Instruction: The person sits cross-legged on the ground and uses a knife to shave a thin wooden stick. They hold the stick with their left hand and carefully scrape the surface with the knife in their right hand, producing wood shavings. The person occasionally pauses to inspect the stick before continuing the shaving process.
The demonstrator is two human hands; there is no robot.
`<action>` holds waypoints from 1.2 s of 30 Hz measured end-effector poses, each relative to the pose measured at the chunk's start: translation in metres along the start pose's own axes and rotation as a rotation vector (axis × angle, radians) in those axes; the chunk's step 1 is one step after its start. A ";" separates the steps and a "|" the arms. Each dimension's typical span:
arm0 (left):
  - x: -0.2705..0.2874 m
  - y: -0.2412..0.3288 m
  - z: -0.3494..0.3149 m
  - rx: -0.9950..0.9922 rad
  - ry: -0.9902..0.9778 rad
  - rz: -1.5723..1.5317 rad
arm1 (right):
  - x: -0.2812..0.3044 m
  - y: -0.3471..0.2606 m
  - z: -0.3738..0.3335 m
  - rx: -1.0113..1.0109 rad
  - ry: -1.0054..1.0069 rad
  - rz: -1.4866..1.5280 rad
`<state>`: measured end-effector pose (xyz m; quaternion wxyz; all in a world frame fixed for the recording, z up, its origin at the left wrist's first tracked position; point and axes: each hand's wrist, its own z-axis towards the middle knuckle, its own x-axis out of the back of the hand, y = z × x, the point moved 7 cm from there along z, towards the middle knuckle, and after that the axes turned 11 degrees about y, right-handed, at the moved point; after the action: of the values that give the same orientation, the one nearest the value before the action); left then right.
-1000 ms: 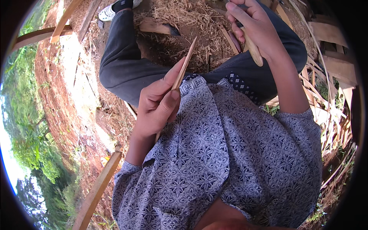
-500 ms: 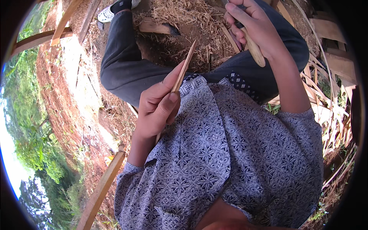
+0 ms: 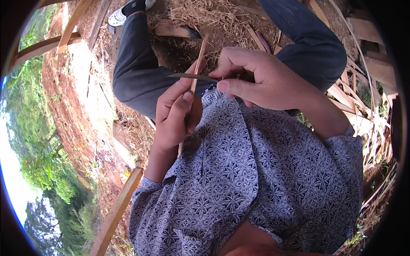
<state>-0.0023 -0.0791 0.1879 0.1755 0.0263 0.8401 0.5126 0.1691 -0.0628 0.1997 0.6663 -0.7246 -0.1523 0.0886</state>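
My left hand (image 3: 176, 113) is closed around a thin wooden stick (image 3: 201, 53), its narrow tip pointing away from me. The lower end of the stick comes out below my wrist. In my right hand (image 3: 260, 79) is a knife (image 3: 192, 77), its blade lying crosswise over the stick just above my left fingers. My right fingers wrap its handle, which they hide. The blade's edge meets or nearly meets the stick; I cannot tell exactly.
Pale shavings (image 3: 200, 15) cover the ground between my legs, near a short piece of wood with a blackened end (image 3: 175, 30). A heap of split strips (image 3: 356, 98) lies to the right. Wooden beams (image 3: 113, 213) stand at the left, before a sunlit slope.
My right hand has come down and left from the far right, bringing the knife blade across the stick. The stick has turned slightly more upright in my left hand.
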 end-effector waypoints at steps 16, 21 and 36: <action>-0.002 0.002 -0.005 -0.007 -0.054 0.054 | 0.039 -0.004 0.016 -0.204 0.224 0.170; -0.004 0.002 -0.002 0.015 -0.038 0.044 | 0.016 -0.012 0.003 -0.205 0.020 0.095; -0.001 -0.001 -0.001 -0.042 -0.024 0.057 | 0.049 0.013 0.016 -0.068 0.329 0.058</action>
<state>-0.0017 -0.0810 0.1877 0.1715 0.0529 0.8258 0.5346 0.2112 -0.0315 0.1886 0.6545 -0.7555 -0.0231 -0.0170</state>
